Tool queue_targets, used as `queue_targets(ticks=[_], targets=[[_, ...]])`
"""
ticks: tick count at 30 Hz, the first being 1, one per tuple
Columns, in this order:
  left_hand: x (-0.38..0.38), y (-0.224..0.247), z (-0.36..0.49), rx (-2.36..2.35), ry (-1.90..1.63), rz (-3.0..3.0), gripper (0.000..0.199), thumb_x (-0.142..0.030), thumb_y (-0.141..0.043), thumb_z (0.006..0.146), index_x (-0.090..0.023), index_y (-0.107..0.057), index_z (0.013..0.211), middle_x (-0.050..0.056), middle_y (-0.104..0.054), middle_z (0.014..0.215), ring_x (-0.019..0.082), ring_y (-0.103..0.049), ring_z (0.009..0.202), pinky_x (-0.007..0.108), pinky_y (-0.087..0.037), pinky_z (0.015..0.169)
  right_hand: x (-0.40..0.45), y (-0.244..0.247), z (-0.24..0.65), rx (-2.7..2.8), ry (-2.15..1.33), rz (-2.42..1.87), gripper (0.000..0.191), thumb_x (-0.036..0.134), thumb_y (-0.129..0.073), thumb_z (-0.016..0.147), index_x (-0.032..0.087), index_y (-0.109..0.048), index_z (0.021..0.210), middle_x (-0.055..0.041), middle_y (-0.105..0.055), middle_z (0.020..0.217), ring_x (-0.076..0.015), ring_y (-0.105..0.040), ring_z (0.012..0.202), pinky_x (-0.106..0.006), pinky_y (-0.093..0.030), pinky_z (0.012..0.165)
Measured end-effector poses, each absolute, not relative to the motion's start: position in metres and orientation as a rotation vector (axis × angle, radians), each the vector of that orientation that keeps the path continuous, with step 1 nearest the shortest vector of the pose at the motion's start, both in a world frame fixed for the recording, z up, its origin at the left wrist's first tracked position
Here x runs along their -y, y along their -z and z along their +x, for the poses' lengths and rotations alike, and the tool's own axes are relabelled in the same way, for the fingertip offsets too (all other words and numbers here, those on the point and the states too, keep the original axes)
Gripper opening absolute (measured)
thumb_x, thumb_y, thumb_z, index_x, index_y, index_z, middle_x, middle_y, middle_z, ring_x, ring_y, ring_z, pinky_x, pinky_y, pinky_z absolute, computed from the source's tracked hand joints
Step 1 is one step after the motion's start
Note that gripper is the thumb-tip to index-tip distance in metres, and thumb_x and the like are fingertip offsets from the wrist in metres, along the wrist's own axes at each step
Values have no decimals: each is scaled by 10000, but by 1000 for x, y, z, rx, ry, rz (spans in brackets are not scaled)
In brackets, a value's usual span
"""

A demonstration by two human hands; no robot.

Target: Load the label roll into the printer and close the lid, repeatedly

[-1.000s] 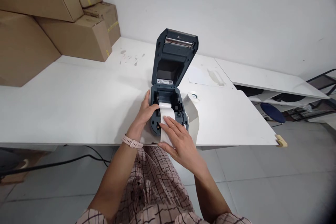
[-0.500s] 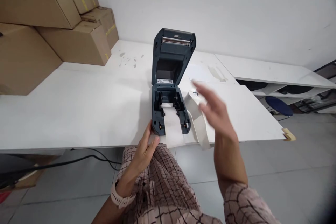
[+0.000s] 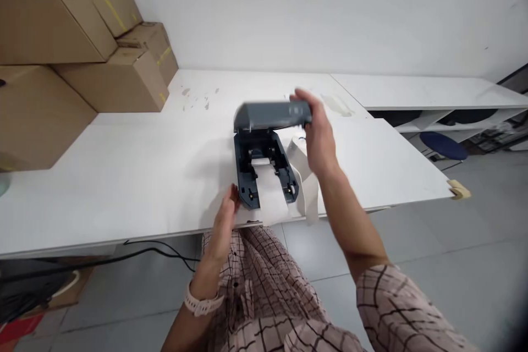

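Observation:
A dark blue-grey label printer point(image 3: 243, 179) stands at the table's front edge, its lid point(image 3: 270, 115) partly lowered. My right hand point(image 3: 317, 135) grips the lid's right end, the fingers wrapped over it. A white paper strip point(image 3: 272, 198) runs from a small roll inside the printer out over its front and past the table edge. My left hand point(image 3: 225, 217) rests beside the printer's front left corner, fingers stretched out along its side. Right of the printer a larger roll of white paper point(image 3: 297, 148) lies with its loose end trailing forward, partly hidden by my right hand.
Cardboard boxes point(image 3: 119, 80) are stacked at the left on the white table point(image 3: 165, 176), against the wall. A shelf unit point(image 3: 429, 91) and a blue stool point(image 3: 443, 144) stand at the right. Black cables point(image 3: 144, 249) run below the table edge.
My right hand has moved from above the loose paper roll to the lid and taken hold of it. The lid has swung from upright down toward the front. My left hand stays by the printer's side.

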State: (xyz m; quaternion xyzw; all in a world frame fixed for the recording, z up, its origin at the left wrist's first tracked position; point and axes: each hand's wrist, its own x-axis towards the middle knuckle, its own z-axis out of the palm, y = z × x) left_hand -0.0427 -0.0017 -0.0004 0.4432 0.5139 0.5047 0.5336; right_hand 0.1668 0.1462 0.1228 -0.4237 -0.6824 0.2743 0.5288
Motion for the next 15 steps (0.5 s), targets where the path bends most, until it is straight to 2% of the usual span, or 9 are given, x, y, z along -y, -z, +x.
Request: queue_targets(ticks=[4, 5, 7, 9, 11, 15], targets=[[-19, -18, -45, -1288, -1322, 1016, 844, -755, -405, 981, -344, -232, 1697, 47, -214, 1795, 323, -215, 1651, 508, -272, 1324, -74, -72, 166, 1581, -665, -1092, 397, 590, -516, 1040, 395, -633, 1365, -17, -548, 1564, -306, -435, 1531, -576, -344, 1287], [-25, -25, -43, -1303, -1339, 1052, 839, -745, -439, 977, -367, -225, 1695, 30, -182, 1803, 330, -176, 1659, 516, -254, 1329, -66, -62, 164, 1543, -709, -1109, 398, 558, -558, 1027, 389, -621, 1382, -21, -517, 1595, -306, -426, 1538, -585, -343, 1288], [-35, -37, -34, -1321, -1327, 1076, 876, -700, -558, 954, -397, -204, 1695, 9, -148, 1810, 346, -143, 1664, 511, -253, 1332, -59, -45, 160, 1434, -829, -1159, 527, 531, -589, 1009, 384, -501, 1507, -37, -420, 1677, -307, -381, 1571, -598, -360, 1280], [-41, -45, -25, -1295, -1274, 1042, 953, -631, -671, 920, -390, -179, 1699, 30, -201, 1799, 363, -226, 1643, 491, -323, 1310, -58, -34, 160, 1332, -952, -1220, 723, 546, -610, 986, 378, -317, 1626, -55, -311, 1743, -314, -309, 1612, -596, -386, 1268], [-44, -46, -18, -1232, -1222, 1005, 957, -586, -696, 920, -364, -184, 1699, 64, -306, 1762, 362, -357, 1590, 466, -422, 1255, -60, -27, 162, 1285, -1071, -1267, 843, 582, -614, 969, 365, -205, 1672, -66, -253, 1770, -321, -273, 1629, -583, -413, 1256], [-45, -41, -17, -1169, -1238, 1043, 852, -563, -670, 942, -304, -289, 1659, 103, -443, 1679, 349, -485, 1501, 421, -529, 1146, -60, -20, 166, 1278, -1260, -1269, 863, 662, -548, 969, 294, -219, 1677, -110, -343, 1732, -335, -421, 1558, -546, -478, 1217]])
